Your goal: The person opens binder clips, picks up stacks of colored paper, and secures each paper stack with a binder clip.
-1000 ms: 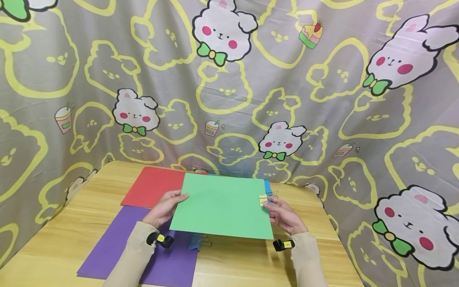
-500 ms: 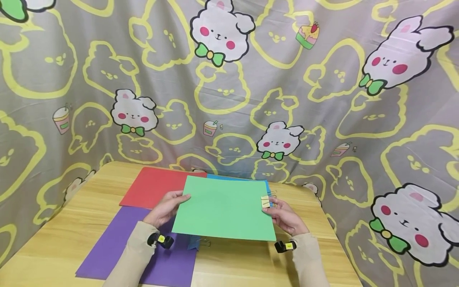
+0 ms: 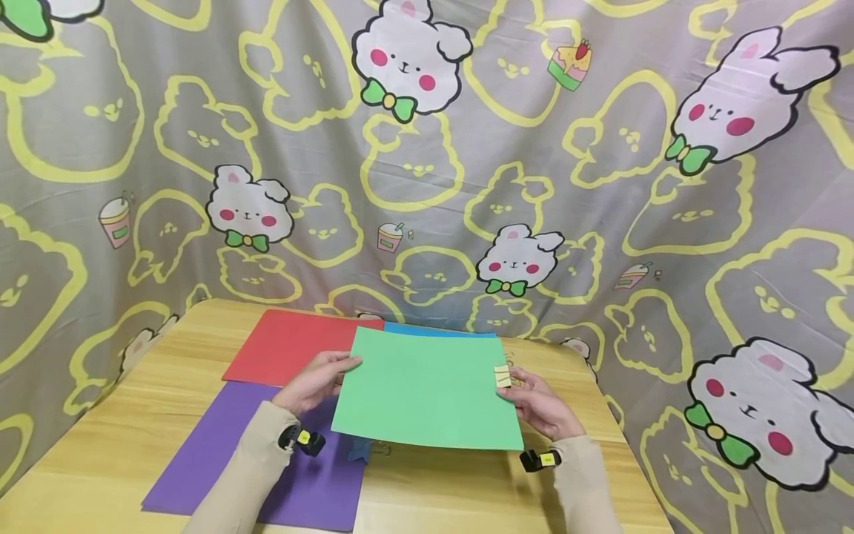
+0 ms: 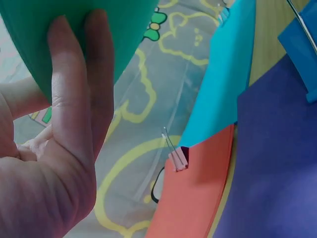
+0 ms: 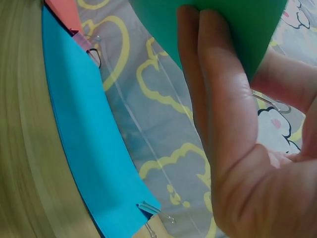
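A green sheet or thin stack of paper (image 3: 427,393) is held level above the table in both hands. At its left edge, my left hand (image 3: 316,382) pinches it, thumb on top and fingers underneath. On the opposite edge my right hand (image 3: 543,404) pinches the paper just beside a yellow binder clip (image 3: 502,376), which is clamped there. The right wrist view shows the right fingers (image 5: 223,64) flat against the green underside. How many sheets there are cannot be told.
Red paper (image 3: 293,348) with a pink binder clip (image 4: 178,159) lies at the back left. Blue paper (image 5: 94,129) with a clip (image 5: 146,210) sits beside it, partly hidden. Purple paper (image 3: 200,460) with a blue clip (image 3: 359,449) lies nearer. A patterned curtain (image 3: 427,185) hangs behind the table.
Both hands have carried the green paper slightly to the right, yellow clip included. More of the blue paper's back edge shows, while its right edge is now covered. The grips look unchanged.
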Demonstrator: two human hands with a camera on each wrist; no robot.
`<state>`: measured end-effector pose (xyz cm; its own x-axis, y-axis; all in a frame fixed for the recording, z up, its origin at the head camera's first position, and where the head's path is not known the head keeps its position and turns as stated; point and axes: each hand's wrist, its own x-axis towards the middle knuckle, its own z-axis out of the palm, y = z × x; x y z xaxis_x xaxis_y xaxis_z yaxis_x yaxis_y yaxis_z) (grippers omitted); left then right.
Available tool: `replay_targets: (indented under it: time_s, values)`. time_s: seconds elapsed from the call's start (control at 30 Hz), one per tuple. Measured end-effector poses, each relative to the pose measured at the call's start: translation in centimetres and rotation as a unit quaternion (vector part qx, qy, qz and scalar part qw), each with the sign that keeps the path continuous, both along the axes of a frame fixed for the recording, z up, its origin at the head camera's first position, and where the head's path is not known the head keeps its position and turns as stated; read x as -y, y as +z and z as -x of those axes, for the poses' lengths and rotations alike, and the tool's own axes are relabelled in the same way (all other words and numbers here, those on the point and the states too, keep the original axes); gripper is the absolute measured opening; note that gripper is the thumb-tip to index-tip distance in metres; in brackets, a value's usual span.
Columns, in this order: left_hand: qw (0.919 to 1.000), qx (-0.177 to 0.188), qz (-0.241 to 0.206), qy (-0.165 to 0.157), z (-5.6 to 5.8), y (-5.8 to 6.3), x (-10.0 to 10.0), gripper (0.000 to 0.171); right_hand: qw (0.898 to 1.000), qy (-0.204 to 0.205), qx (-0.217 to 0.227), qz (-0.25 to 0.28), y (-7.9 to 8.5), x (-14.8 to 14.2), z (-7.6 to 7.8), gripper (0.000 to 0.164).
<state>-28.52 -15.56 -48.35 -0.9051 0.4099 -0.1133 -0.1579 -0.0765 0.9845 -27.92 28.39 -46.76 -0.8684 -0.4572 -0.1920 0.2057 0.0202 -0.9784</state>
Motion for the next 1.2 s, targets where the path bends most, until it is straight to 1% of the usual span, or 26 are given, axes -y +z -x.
replay_targets:
  time_s: [0.1, 0.2, 0.37, 0.5, 0.63, 0.73, 0.8, 0.9, 0.97, 1.0, 1.1, 1.2]
  values:
    - [0.9996, -0.003, -0.012, -0.024, 0.0, 0.4, -0.2, 0.054, 1.0, 0.001, 0.002, 0.003, 0.0, -0.4, -0.1, 0.083]
    - [0.9994, 0.0, -0.012, -0.032, -0.2, 0.7, -0.4, 0.046, 1.0, 0.005, 0.005, 0.007, -0.2, -0.7, -0.2, 0.081]
    - [0.9995, 0.004, 0.0, -0.031, -0.3, 1.1, -0.9, 0.027, 1.0, 0.002, 0.004, -0.005, -0.3, -1.4, -0.5, 0.079]
    - [0.9997, 0.001, 0.012, -0.021, -0.4, 1.2, -1.3, 0.019, 1.0, 0.0, 0.006, -0.018, -0.3, -1.9, -0.7, 0.083]
    - [0.9996, -0.001, 0.029, -0.008, -0.6, 1.1, -1.9, 0.022, 1.0, 0.003, 0.008, -0.026, -0.5, -2.5, -1.0, 0.084]
    - [0.999, -0.002, 0.045, -0.003, -0.9, 1.0, -2.3, 0.021, 0.999, -0.002, 0.009, -0.031, -0.8, -3.0, -1.2, 0.084]
    - [0.9982, -0.002, 0.061, 0.003, -1.0, 1.0, -2.5, 0.022, 0.999, -0.001, 0.008, -0.031, -1.0, -3.2, -1.3, 0.085]
    - [0.9966, -0.002, 0.082, 0.008, -1.2, 1.0, -2.7, 0.039, 0.999, 0.0, 0.007, -0.031, -1.2, -3.6, -1.5, 0.085]
    - [0.9957, -0.003, 0.093, 0.008, -1.3, 1.0, -2.9, 0.044, 0.999, 0.002, 0.004, -0.032, -1.3, -4.0, -1.5, 0.085]
    - [0.9953, -0.006, 0.097, 0.005, -1.3, 1.1, -3.1, 0.043, 0.999, 0.001, 0.004, -0.034, -1.5, -4.2, -1.5, 0.085]
    - [0.9942, -0.015, 0.107, -0.007, -1.3, 1.1, -3.5, 0.03, 0.999, 0.001, 0.006, -0.037, -1.9, -4.8, -1.5, 0.085]
    - [0.9915, -0.034, 0.124, -0.019, -1.3, 1.1, -3.9, 0.022, 0.999, 0.007, 0.007, -0.037, -2.3, -5.5, -1.7, 0.084]
